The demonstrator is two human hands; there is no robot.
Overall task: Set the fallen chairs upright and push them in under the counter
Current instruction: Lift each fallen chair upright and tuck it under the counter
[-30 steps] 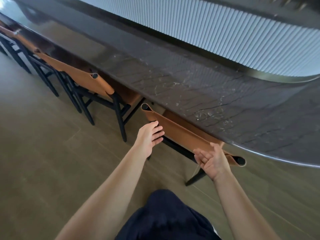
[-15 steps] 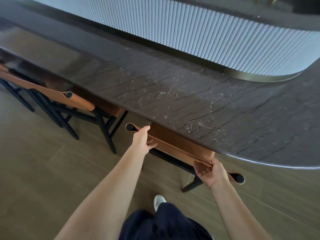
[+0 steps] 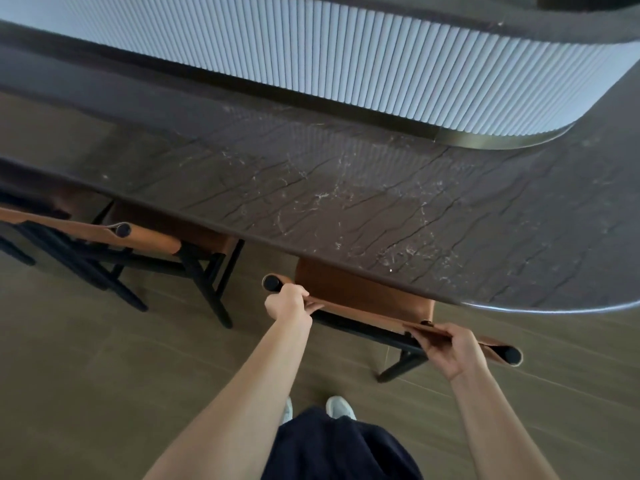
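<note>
A chair (image 3: pixel 360 296) with a tan leather seat, a tan leather backrest and black legs stands upright in front of me, its seat partly under the dark marble counter (image 3: pixel 346 202). My left hand (image 3: pixel 289 304) grips the left end of the backrest. My right hand (image 3: pixel 450 351) grips the backrest near its right end. A second chair of the same kind (image 3: pixel 149 237) stands upright to the left, tucked under the counter edge.
Behind the counter runs a white ribbed wall panel (image 3: pixel 346 64) that curves away at the right. More chair frames (image 3: pixel 20 223) show at the far left. The floor (image 3: pixel 104 358) is brown tile. My white shoes (image 3: pixel 339 408) stand just behind the chair.
Both hands have closed round the backrest and the chair has slid further under the counter. I have stepped closer, so the counter fills more of the view.
</note>
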